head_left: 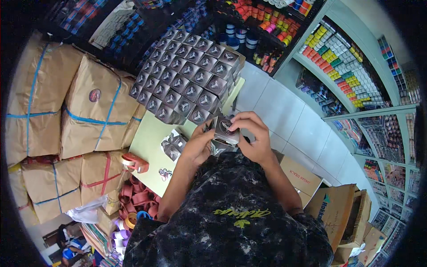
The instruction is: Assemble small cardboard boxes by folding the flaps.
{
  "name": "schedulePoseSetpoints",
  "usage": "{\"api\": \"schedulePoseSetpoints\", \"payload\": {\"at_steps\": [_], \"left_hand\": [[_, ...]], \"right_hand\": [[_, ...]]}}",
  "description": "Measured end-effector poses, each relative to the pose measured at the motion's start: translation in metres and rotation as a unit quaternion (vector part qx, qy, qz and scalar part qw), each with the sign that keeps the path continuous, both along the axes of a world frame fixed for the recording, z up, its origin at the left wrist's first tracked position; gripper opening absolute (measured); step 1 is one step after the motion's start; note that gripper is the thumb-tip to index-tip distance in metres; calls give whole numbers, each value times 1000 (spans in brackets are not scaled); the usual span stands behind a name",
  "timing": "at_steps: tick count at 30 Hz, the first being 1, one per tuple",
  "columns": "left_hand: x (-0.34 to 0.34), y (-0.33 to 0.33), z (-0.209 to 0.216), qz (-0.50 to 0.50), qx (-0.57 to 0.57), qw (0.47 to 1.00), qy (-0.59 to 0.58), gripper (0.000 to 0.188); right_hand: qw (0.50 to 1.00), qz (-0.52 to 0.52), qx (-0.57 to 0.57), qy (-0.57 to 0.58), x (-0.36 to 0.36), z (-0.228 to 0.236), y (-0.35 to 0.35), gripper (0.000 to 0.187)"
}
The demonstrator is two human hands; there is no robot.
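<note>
Above the pale green board (149,138), both hands grip one small dark box (226,129): the left hand (198,144) clasps its near side, the right hand (251,135) curls over its top. Just beyond rises a stack of matching boxes (187,75); paper-wrapped bundles (95,111) stand left.

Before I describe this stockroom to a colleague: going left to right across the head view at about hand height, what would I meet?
Brown paper parcels tied with blue tape → pale green board → left hand → small dark box held by both hands → right hand → white tiled floor → shelves of coloured rolls.
</note>
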State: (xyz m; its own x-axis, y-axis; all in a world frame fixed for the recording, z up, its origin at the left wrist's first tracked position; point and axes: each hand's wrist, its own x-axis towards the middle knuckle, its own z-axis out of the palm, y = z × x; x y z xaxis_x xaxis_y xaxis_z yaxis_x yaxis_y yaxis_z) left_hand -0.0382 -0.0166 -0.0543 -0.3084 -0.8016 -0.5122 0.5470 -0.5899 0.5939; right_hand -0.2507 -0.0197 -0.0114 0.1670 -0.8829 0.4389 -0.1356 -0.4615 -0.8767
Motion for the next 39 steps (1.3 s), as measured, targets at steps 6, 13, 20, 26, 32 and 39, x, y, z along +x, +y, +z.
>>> {"api": "schedulePoseSetpoints", "payload": {"at_steps": [6,13,20,26,32,39], "left_hand": [[18,-4,19,-42,-39,996,66,56],[17,-9,27,-25,-45,994,93,48],[8,-9,39,-16,-79,996,49,44],[11,-12,47,-12,-50,987,-150,21],[6,-11,56,-15,-53,990,-132,18],[4,-8,53,-35,-131,987,-89,36]], "right_hand": [[999,6,24,-42,-11,0,-4,34],[994,-11,80,-78,-4,-10,-2,23],[977,-51,131,-160,3,-19,2,23],[986,-54,119,-102,2,-17,4,24],[993,-63,88,-54,3,-13,2,26],[973,-1,173,-151,2,-15,5,31]]}}
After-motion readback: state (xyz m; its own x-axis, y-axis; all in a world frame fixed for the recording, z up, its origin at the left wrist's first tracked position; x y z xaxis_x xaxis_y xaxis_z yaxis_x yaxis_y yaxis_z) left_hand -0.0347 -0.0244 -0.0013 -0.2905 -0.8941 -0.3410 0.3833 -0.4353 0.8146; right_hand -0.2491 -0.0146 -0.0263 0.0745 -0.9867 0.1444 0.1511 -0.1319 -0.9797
